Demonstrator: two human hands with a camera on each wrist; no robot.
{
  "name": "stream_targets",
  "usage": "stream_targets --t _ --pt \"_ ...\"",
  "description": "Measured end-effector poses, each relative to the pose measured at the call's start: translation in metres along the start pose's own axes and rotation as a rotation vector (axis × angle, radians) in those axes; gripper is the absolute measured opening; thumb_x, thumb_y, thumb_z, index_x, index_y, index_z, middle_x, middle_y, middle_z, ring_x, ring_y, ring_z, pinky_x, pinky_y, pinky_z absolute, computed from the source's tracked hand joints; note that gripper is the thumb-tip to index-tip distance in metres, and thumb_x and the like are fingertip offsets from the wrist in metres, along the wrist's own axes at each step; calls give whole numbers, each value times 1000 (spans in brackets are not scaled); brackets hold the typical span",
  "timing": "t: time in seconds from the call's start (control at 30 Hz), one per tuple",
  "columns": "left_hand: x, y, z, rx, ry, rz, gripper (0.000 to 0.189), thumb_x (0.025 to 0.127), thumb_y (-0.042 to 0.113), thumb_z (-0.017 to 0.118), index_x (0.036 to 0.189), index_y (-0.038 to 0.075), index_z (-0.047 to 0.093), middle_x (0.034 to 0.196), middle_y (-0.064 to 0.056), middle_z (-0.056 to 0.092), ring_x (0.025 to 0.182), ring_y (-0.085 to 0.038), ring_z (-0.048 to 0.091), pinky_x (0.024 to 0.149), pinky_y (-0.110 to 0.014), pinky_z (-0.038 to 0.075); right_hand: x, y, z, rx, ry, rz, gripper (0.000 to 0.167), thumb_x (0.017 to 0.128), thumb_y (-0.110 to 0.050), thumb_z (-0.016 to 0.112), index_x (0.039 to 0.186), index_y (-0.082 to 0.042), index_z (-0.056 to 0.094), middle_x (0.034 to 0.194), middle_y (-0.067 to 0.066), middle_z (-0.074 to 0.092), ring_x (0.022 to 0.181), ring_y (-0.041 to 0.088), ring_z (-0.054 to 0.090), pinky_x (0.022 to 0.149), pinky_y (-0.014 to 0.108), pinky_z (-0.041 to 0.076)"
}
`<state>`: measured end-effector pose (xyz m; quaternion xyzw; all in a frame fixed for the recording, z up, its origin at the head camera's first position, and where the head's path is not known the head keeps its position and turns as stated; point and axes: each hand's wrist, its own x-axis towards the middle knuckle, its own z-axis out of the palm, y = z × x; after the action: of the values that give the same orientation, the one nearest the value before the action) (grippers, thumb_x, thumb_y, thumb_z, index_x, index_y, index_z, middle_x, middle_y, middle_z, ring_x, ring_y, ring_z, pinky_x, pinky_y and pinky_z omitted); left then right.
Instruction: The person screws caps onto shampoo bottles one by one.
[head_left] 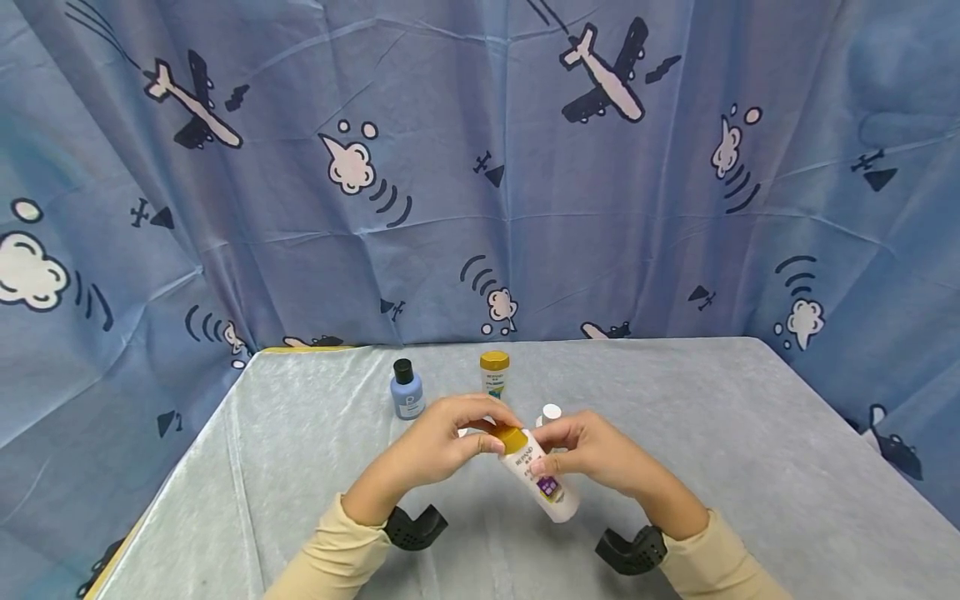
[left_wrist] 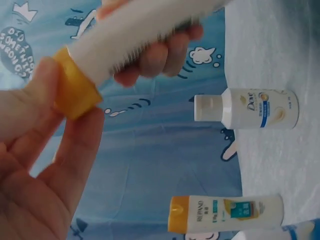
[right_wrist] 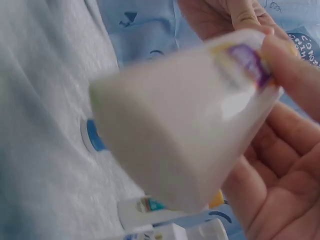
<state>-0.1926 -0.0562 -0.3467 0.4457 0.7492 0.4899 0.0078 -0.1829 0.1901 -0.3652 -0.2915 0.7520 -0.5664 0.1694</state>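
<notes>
A white REPAND bottle (head_left: 553,498) with a purple label patch is held tilted above the table, its yellow cap (head_left: 512,439) toward the upper left. My left hand (head_left: 442,440) pinches that cap between thumb and fingers, which the left wrist view also shows. Lower on the bottle, my right hand (head_left: 600,454) grips the body, thumb on the label side. In the right wrist view the bottle's white base (right_wrist: 150,135) points toward the camera, slightly blurred. The cap sits on the bottle's end; whether it is loosened I cannot tell.
Behind the hands stand a blue bottle (head_left: 407,398) with a black cap and another yellow-capped REPAND bottle (head_left: 494,377). A white Dove bottle (left_wrist: 265,109) stands on the grey-covered table (head_left: 300,483). A patterned blue curtain (head_left: 435,167) hangs at the table's far edge.
</notes>
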Motion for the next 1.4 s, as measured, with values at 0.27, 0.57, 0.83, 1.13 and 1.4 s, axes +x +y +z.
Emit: stream_targets --t 0.27,0.57,0.83,1.13,1.4 --pt "0 4 -1 5 168 -251 35 85 16 79 118 8 72 116 -9 72 104 -19 69 90 -26 57 2 -6 9 -83 202 60 41 87 -20 77 116 7 69 101 15 72 85 11 68 74 28 60" --pt "7 3 18 -29 410 -472 36 79 27 85 107 6 74 97 -9 76 86 -15 72 71 -23 58 5 -7 27 -168 438 -41 34 83 -12 80 112 5 72 102 23 72 75 15 74 60 27 61" --pt "5 1 21 -96 388 -409 33 83 24 82 108 5 74 105 -12 75 91 -19 73 74 -22 60 4 -7 27 -271 448 -96 31 83 -11 79 110 3 73 98 18 73 73 6 70 61 23 60" --pt "2 -1 14 -116 278 -287 32 85 15 79 114 3 71 114 -13 72 98 -18 70 85 -22 58 -1 -9 12 -238 320 -53 31 85 -17 78 110 0 74 97 13 73 83 3 64 70 24 60" --pt "0 2 7 -165 168 -150 37 86 6 75 121 -3 67 122 -19 68 104 -22 69 94 -28 56 -2 -9 5 -149 223 -53 31 86 -11 77 110 7 72 93 20 72 80 5 65 68 28 60"
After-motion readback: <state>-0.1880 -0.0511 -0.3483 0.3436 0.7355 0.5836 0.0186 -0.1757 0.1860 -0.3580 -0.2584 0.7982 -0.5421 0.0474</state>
